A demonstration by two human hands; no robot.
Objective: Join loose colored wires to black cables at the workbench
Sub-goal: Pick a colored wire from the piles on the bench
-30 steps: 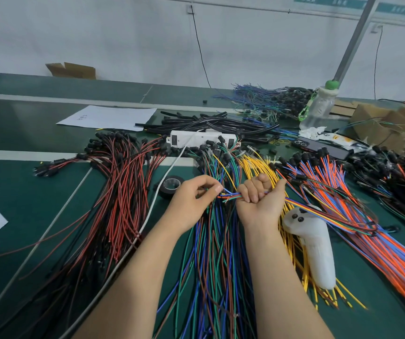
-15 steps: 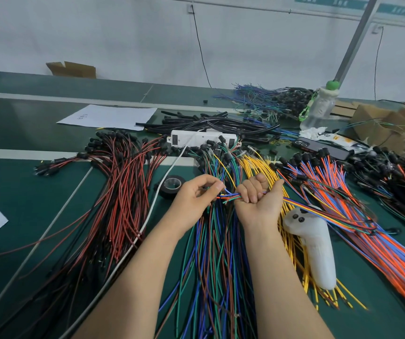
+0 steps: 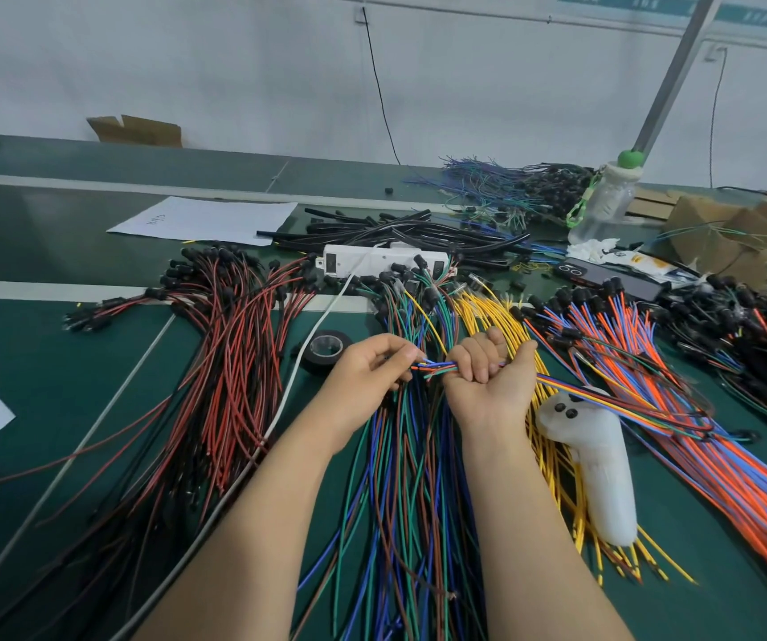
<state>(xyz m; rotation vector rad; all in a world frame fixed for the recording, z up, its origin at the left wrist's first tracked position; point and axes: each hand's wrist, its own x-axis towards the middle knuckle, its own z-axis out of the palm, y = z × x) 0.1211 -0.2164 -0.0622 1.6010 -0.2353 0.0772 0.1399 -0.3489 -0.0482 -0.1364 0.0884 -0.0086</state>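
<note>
My right hand (image 3: 488, 381) is fisted round a small bundle of coloured wires (image 3: 604, 402) that trails off to the right over the orange pile. The bundle's short ends stick out on the fist's left side, and my left hand (image 3: 367, 367) pinches those wire ends (image 3: 432, 366) with its fingertips. Both hands hover above a pile of blue, green and brown wires (image 3: 400, 478). Black cables (image 3: 418, 233) lie in a heap farther back, behind a white power strip (image 3: 381, 261).
Red and black wires (image 3: 229, 363) spread out at left, yellow wires (image 3: 553, 460) and orange-blue wires (image 3: 742, 478) at right. A white controller (image 3: 599, 469) lies by my right wrist. A roll of black tape (image 3: 326, 349) sits left of my hands. A water bottle (image 3: 604, 201) and cardboard boxes (image 3: 733, 233) stand at back right.
Both hands have stayed in nearly the same place. My left fingers have shifted slightly on the wire ends; the right fist keeps its grip.
</note>
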